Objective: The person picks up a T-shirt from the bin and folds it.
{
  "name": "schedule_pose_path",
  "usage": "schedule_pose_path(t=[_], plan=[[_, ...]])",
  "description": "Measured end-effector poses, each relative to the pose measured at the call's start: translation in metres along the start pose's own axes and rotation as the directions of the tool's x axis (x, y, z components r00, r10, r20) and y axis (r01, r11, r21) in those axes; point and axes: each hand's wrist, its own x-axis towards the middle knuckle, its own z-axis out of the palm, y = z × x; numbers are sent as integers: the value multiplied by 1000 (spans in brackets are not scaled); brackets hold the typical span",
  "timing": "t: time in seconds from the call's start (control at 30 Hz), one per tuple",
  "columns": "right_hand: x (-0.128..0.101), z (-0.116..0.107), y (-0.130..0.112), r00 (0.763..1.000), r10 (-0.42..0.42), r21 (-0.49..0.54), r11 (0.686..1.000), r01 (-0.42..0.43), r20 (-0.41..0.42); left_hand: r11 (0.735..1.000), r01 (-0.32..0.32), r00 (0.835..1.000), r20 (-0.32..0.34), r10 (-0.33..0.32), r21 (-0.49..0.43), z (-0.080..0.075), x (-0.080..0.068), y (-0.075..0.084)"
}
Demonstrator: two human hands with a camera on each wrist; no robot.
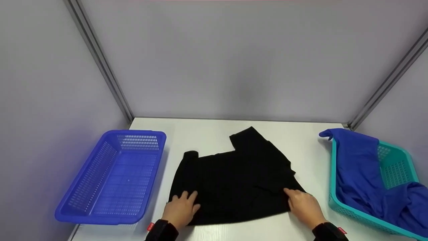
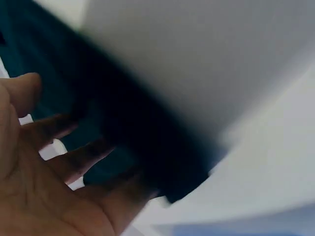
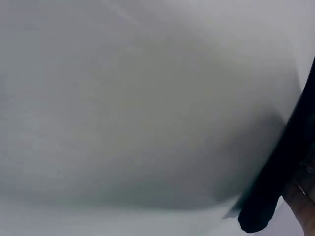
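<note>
A black short-sleeved shirt (image 1: pixel 234 180) lies partly folded on the white table, one sleeve (image 1: pixel 249 137) sticking out at its far side. On its near left corner rests my left hand (image 1: pixel 180 211), fingers spread over the cloth. The left wrist view has that hand (image 2: pixel 64 172) with fingers extended against the dark fabric (image 2: pixel 142 128). My right hand (image 1: pixel 304 206) touches the shirt's near right corner, forefinger reaching over the cloth; its other fingers are mostly hidden, and I cannot tell whether it pinches. In the right wrist view a dark cloth edge (image 3: pixel 275 182) passes by that hand's fingers.
A blue plastic basket (image 1: pixel 133 187) with slotted sides stands at the left. At the right, a teal basket (image 1: pixel 398 167) holds a blue cloth (image 1: pixel 357 164) that hangs over its rim. Grey panels (image 1: pixel 234 60) enclose the white table (image 1: pixel 187 129) behind and at both sides.
</note>
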Motion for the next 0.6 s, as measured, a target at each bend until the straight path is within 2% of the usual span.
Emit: schedule_pose_path(t=[0.1, 0.17, 0.27, 0.33, 0.37, 0.5, 0.6], plan=[[3, 2, 1, 998, -40, -66, 997, 37, -44, 997, -10, 992, -126, 20, 83, 4, 10, -9], [4, 6, 2, 996, -76, -113, 991, 69, -54, 996, -19, 988, -148, 32, 90, 7, 16, -16], [4, 14, 5, 993, -103, -152, 984, 93, -57, 999, 3, 999, -50, -2, 37, 13, 21, -23], [1, 17, 7, 995, -86, -138, 987, 77, -54, 998, 66, 998, 20, -66, 3, 14, 23, -24], [0, 18, 7, 996, -72, -130, 989, 65, -51, 995, 99, 995, 34, -99, 12, 15, 24, -24], [-2, 15, 9, 1000, -13, -107, 994, 10, -22, 966, 209, 977, -6, -211, 149, 17, 27, -20], [-3, 13, 8, 999, 33, -135, 990, -34, -8, 936, 260, 965, -26, -261, 238, 17, 28, -16]])
